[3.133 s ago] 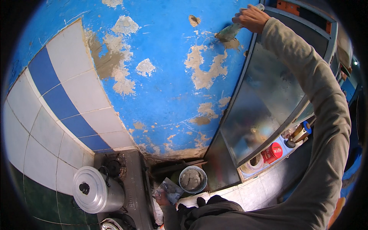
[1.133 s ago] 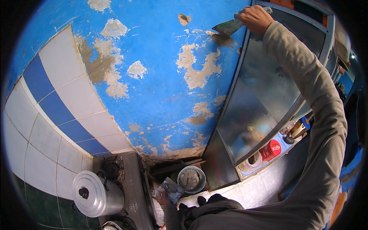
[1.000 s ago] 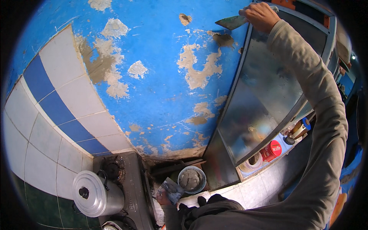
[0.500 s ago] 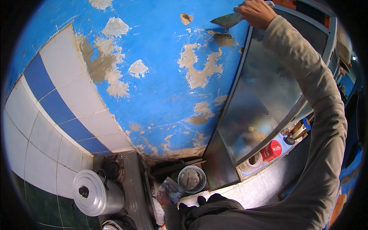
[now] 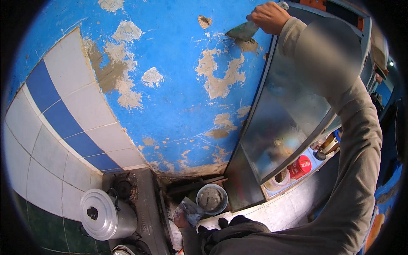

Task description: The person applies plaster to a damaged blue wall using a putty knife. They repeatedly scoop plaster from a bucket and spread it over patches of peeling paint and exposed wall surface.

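High on the blue wall [image 5: 178,72], my right hand [image 5: 270,18] is closed around the handle of a putty knife [image 5: 242,32]. Its broad blade lies at or just over a patch of grey filler [image 5: 248,45]; whether it touches is hard to tell. Low down, my left hand [image 5: 182,220] grips a flat, grey-smeared piece [image 5: 190,211], perhaps a scrap of board or a second blade. Right beside that piece stands a bucket [image 5: 224,197] of grey, cracked-looking mortar [image 5: 211,199]. Pale filler patches [image 5: 219,76] and a hole [image 5: 205,21] mark the wall.
On the left, a large lidded aluminium pot [image 5: 100,214] stands on a dark stove [image 5: 146,197] next to a tiled wall [image 5: 72,93]. A glass-panelled cabinet [image 5: 289,97] borders the wall on the right, with a red tub [image 5: 300,166] on its low shelf.
My right hand has moved left and slightly down with the putty knife, its blade now over the upper part of the grey patch. My left hand has stayed nearly still.
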`<state>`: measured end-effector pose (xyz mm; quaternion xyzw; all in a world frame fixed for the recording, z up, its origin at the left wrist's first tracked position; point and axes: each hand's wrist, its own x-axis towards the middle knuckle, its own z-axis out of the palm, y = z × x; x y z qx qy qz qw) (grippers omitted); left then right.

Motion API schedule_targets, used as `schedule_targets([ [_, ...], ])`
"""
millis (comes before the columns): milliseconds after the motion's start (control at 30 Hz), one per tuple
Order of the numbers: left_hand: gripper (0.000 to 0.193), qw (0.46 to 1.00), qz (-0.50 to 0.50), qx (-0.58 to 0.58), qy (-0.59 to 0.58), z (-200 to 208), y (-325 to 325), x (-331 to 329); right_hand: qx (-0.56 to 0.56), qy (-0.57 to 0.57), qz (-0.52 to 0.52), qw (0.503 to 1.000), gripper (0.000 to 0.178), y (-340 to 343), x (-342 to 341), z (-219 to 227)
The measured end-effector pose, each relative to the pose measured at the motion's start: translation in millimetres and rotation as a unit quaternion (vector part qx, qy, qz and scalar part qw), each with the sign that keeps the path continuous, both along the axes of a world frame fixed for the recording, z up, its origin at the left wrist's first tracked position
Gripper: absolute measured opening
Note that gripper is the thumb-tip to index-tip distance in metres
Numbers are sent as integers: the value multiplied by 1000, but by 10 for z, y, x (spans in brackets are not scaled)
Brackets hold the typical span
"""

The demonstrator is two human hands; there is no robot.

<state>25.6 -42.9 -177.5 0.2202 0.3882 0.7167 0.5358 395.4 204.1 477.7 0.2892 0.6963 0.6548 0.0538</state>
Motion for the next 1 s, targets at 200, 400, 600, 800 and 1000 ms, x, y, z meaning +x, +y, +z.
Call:
schedule_targets([
  [200,25,998,-36,40,-42,70,-17,-10,-10,27,-48,998,3,-195,-144,55],
  [400,26,999,-16,14,-26,171,-3,47,-42,43,-122,991,5,-187,-215,-53],
  [600,25,999,-36,22,9,66,14,-6,-7,32,-64,997,5,-99,-172,-2],
  [800,25,1000,-25,4,3,197,2,21,-18,61,-129,990,3,-348,-324,96],
  [1000,22,1000,12,24,-7,-168,19,22,-23,7,-40,999,6,-31,-140,-121],
])
